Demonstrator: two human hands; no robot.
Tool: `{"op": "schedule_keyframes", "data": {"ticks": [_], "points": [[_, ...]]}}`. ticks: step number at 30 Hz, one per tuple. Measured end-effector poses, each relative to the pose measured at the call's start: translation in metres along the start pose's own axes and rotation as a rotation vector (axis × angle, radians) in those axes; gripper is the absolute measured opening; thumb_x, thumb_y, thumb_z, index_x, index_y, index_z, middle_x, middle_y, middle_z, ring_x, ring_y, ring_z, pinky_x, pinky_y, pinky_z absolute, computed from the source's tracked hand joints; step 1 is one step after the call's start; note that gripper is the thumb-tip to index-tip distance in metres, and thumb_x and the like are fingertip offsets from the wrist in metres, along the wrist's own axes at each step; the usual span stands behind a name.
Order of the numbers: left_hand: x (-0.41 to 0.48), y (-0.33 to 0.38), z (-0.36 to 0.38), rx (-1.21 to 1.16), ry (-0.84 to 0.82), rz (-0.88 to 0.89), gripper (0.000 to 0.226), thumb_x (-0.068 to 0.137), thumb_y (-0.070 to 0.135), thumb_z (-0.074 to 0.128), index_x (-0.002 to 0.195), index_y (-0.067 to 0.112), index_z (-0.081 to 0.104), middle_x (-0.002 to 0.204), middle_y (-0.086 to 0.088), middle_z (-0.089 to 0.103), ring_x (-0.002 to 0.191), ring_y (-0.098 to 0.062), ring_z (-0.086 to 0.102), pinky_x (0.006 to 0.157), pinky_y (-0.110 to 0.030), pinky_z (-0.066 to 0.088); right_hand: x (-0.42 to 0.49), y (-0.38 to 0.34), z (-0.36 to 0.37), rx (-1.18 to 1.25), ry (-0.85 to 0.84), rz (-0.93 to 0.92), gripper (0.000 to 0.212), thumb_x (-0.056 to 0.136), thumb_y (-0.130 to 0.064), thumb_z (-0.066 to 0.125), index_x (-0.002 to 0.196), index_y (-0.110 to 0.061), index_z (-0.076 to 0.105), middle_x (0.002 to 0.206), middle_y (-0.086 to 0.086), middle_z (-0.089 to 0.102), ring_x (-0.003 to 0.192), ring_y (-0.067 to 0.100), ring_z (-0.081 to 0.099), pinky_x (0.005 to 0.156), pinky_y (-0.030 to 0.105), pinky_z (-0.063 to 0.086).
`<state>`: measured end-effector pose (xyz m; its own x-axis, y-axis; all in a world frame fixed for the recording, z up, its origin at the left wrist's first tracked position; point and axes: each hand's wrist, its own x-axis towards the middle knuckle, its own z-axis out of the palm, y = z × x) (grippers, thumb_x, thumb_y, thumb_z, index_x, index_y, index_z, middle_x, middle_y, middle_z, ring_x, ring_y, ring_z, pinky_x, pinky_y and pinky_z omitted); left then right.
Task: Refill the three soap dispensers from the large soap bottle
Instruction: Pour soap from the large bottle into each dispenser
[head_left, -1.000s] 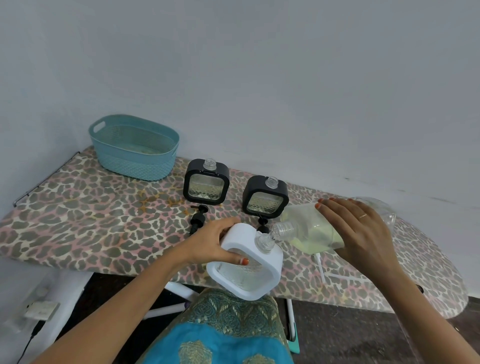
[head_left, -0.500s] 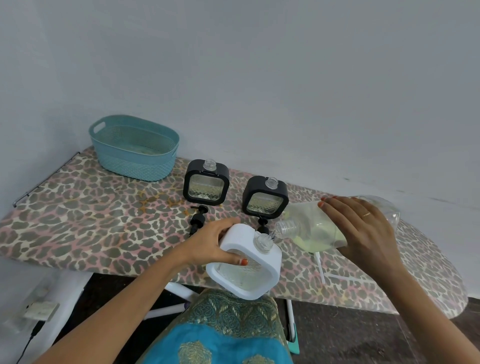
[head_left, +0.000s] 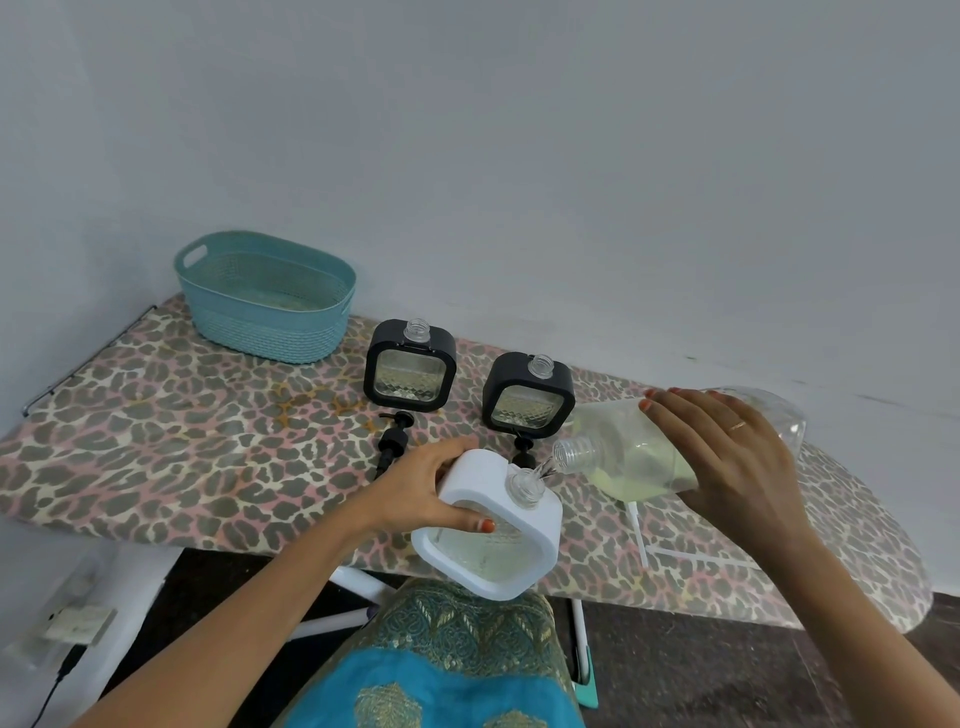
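The right hand (head_left: 727, 457), wrapped around the large soap bottle (head_left: 639, 452), is now tipping it further, and soap is starting to run into the white dispenser (head_left: 498, 525). The left hand (head_left: 431, 488) is gripping that dispenser, tilted at the ironing board's (head_left: 156, 441) near edge; two black dispensers (head_left: 410, 371) are waiting uncapped behind.

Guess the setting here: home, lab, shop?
Probably a home, maybe a laundry or utility corner. The work surface is a leopard-print ironing board against a plain wall, with a teal plastic basket on it and a plugged-in adapter low left.
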<state>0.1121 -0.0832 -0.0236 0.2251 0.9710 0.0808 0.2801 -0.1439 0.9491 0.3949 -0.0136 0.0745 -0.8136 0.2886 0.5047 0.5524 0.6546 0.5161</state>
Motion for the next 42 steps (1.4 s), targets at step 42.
{"op": "schedule_keyframes", "data": {"ticks": [42], "points": [[-0.0027,0.0032,0.0006,-0.04,0.041,0.003,0.05,0.064,0.011,0.082,0.1,0.031,0.055,0.099,0.009,0.061,0.091,0.001,0.06,0.077,-0.011,0.048,0.0016,0.0074,-0.0056,-0.016,-0.008,0.003,0.082,0.045,-0.01,0.091,0.116,-0.008,0.049,0.108,0.014,0.069,0.095,0.032,0.068,0.082,0.045,0.051]]}}
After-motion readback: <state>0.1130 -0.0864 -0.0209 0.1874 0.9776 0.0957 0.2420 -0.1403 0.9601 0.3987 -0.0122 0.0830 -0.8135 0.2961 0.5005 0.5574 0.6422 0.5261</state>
